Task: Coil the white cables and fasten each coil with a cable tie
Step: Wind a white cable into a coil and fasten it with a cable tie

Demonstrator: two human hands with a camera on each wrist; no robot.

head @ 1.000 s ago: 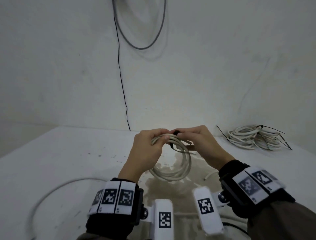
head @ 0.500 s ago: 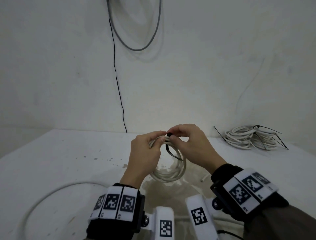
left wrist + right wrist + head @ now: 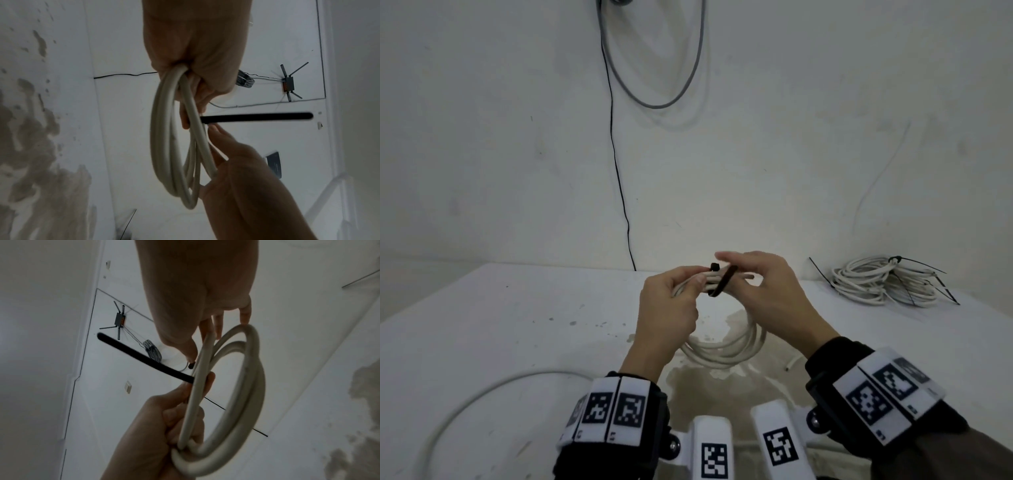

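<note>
A white cable coil [image 3: 726, 349] hangs above the table [image 3: 482, 325]. My left hand [image 3: 671, 305] grips its top strands in a fist; the left wrist view shows the coil [image 3: 168, 146] running out of that fist [image 3: 195, 48]. A black cable tie [image 3: 722, 281] crosses the top of the coil, its head standing up and its strap [image 3: 257, 116] sticking out free. My right hand [image 3: 763, 287] is at the tie with fairly straight fingers [image 3: 216, 327] touching the coil [image 3: 242, 386], thumb beside the tie head.
Tied white coils [image 3: 883, 281] with black tie tails lie at the back right of the table. A loose white cable [image 3: 482, 394] curves over the near left. A thin black wire [image 3: 619, 192] and a grey loop [image 3: 654, 102] hang on the wall behind.
The right hand no longer pinches the tie head; its fingers have straightened and spread. The tie now lies across the top of the coil, and the left hand keeps its grip.
</note>
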